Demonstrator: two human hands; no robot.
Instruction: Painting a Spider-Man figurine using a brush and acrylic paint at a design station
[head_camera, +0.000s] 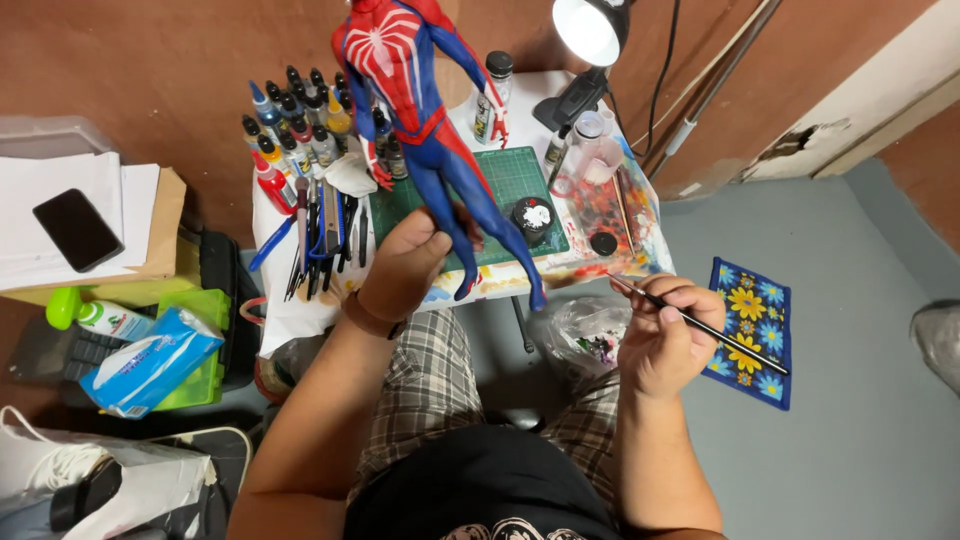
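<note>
L hand gripping figure legs, R hand w/ paintbrush, prob. pinched

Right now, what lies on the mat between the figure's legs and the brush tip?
In the head view, a round black jar lid with white paint sits on the green cutting mat, between the figure and the brush.

A cluster of small dropper paint bottles stood behind a green gridded cutting mat. A lit desk lamp shone above. A black phone lay on white papers, near a blue tissue pack.
</note>
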